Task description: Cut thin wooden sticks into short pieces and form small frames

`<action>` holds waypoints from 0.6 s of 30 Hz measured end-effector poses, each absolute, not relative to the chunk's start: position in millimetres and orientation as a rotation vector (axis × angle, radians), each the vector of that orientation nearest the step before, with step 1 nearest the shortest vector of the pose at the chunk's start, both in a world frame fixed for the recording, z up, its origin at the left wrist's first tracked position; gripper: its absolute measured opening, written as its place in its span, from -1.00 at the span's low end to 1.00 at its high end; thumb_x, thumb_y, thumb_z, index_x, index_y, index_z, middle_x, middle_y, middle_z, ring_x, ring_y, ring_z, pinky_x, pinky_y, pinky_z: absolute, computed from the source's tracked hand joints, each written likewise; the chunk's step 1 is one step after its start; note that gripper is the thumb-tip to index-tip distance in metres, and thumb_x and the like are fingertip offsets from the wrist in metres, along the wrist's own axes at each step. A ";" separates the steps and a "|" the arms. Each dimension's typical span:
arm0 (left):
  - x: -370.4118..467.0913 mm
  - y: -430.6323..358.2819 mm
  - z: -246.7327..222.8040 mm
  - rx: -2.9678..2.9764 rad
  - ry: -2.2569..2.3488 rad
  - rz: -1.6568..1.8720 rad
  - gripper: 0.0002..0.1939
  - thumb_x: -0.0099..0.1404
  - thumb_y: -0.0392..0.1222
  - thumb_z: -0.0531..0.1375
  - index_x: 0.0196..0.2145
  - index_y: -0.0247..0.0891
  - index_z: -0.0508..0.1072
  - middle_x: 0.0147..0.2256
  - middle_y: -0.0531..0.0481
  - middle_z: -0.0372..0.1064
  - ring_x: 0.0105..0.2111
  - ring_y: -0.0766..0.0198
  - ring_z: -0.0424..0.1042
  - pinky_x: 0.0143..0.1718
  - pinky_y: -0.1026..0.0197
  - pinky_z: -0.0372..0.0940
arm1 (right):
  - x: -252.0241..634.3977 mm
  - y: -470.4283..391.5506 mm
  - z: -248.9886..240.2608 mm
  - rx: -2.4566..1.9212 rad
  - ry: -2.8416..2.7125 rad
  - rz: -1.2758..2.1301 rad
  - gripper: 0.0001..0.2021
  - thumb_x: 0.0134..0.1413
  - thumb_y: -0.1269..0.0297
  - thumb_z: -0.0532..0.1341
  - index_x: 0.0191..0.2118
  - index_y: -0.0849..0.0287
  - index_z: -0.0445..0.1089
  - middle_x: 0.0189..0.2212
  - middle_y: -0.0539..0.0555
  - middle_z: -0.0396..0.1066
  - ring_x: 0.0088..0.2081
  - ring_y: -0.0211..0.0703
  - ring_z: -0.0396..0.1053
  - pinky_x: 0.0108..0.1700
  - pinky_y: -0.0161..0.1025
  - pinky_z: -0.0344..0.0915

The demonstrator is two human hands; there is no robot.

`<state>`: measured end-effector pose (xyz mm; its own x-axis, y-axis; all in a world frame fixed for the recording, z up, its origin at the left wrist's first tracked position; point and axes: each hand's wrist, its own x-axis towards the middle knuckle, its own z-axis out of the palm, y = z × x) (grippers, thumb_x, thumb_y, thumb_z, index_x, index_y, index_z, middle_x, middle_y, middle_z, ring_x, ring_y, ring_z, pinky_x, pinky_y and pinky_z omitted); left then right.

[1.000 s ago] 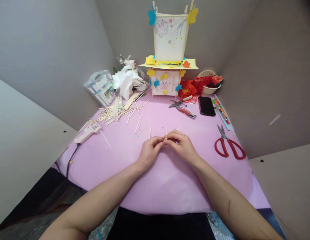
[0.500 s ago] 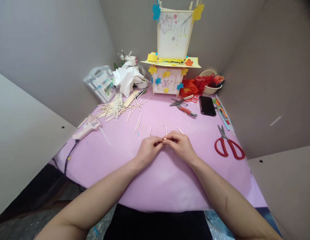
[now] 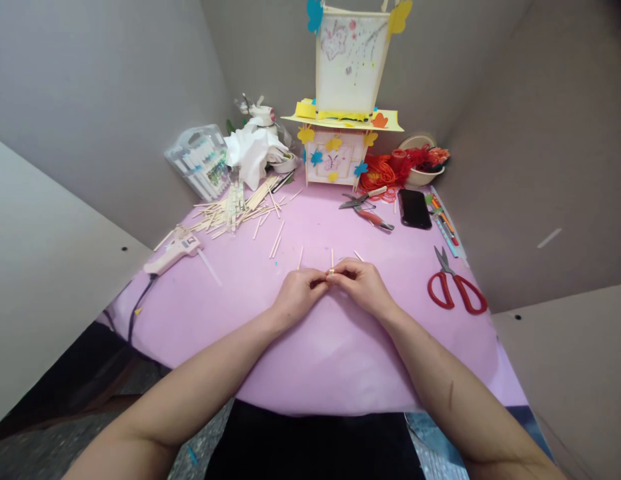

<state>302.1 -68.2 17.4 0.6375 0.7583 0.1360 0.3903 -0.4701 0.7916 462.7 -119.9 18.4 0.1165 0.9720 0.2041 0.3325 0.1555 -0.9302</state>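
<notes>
Close together; left hand (image 3: 297,293), right hand (image 3: 363,285)

Just beyond the grip, where the left hand (image 3: 301,293) and right hand (image 3: 363,285) meet at a small pale piece (image 3: 331,271), three short sticks (image 3: 332,257) lie spaced apart in the way; past them, bare purple cloth (image 3: 317,227) leaves a lane towards the decorated tower (image 3: 335,160), which blocks the far end. Ahead and right of the grip, the pruners (image 3: 367,212) and phone (image 3: 415,209) narrow that side; level with it, open cloth runs right until the scissors (image 3: 457,280). Leftward, there is passage as far as the glue gun (image 3: 175,253), while a stick pile (image 3: 245,208) obstructs ahead-left. Nearer the body, open cloth lies between the two forearms (image 3: 225,360), which bar sideways passage.
</notes>
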 end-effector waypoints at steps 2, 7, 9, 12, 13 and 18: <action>302.0 -68.6 23.7 2.028 0.905 0.584 -0.83 0.21 -0.22 0.17 -0.33 -0.24 0.57 -0.39 0.02 0.52 -0.40 0.29 0.42 -0.33 0.29 0.23 | 463.5 -121.0 21.4 -1.366 -1.339 0.864 -0.91 -0.06 0.26 0.29 -0.42 0.15 0.49 -0.41 0.04 0.46 -0.34 -0.20 0.38 -0.26 -0.24 0.27; 297.3 -65.1 38.2 1.741 0.801 0.270 -0.77 0.14 -0.09 0.20 -0.46 -0.32 0.54 -0.58 0.07 0.37 -0.59 0.40 0.25 -0.55 0.35 0.09 | 463.5 -124.0 28.7 -1.300 -1.091 1.272 -0.82 -0.13 0.18 0.32 -0.48 0.21 0.46 -0.61 -0.04 0.35 -0.56 -0.33 0.21 -0.49 -0.33 0.11; 295.7 -63.2 38.9 1.670 0.772 0.215 -0.75 0.11 -0.05 0.22 -0.51 -0.32 0.51 -0.60 0.08 0.35 -0.60 0.42 0.21 -0.55 0.35 0.07 | 462.9 -124.3 28.8 -1.273 -1.014 1.365 -0.79 -0.18 0.17 0.35 -0.52 0.22 0.44 -0.66 -0.07 0.29 -0.59 -0.37 0.15 -0.52 -0.34 0.06; 294.8 -62.2 37.6 1.630 0.793 0.188 -0.73 0.09 -0.03 0.23 -0.54 -0.32 0.49 -0.61 0.06 0.33 -0.60 0.42 0.19 -0.55 0.34 0.07 | 462.1 -123.9 26.2 -1.267 -0.928 1.430 -0.76 -0.25 0.16 0.39 -0.54 0.22 0.43 -0.67 -0.08 0.29 -0.60 -0.38 0.15 -0.52 -0.34 0.06; 294.7 -62.4 37.5 1.629 0.805 0.182 -0.73 0.09 -0.02 0.23 -0.54 -0.32 0.50 -0.61 0.06 0.32 -0.61 0.42 0.18 -0.56 0.34 0.06 | 462.0 -123.8 25.3 -1.268 -0.915 1.441 -0.76 -0.27 0.15 0.40 -0.54 0.22 0.43 -0.67 -0.08 0.28 -0.59 -0.38 0.15 -0.52 -0.34 0.06; 296.0 -66.5 39.1 1.674 0.828 0.192 -0.74 0.11 -0.04 0.21 -0.51 -0.32 0.51 -0.61 0.06 0.33 -0.62 0.41 0.20 -0.57 0.34 0.07 | 461.4 -124.3 25.9 -1.273 -0.980 1.401 -0.77 -0.20 0.15 0.37 -0.50 0.21 0.44 -0.63 -0.07 0.31 -0.57 -0.35 0.19 -0.49 -0.33 0.10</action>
<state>296.0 -66.5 39.1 0.7334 0.6090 -0.3020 0.4144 -0.0484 0.9088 461.4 -124.3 25.9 0.0146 0.9772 -0.2116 -0.1363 -0.2077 -0.9686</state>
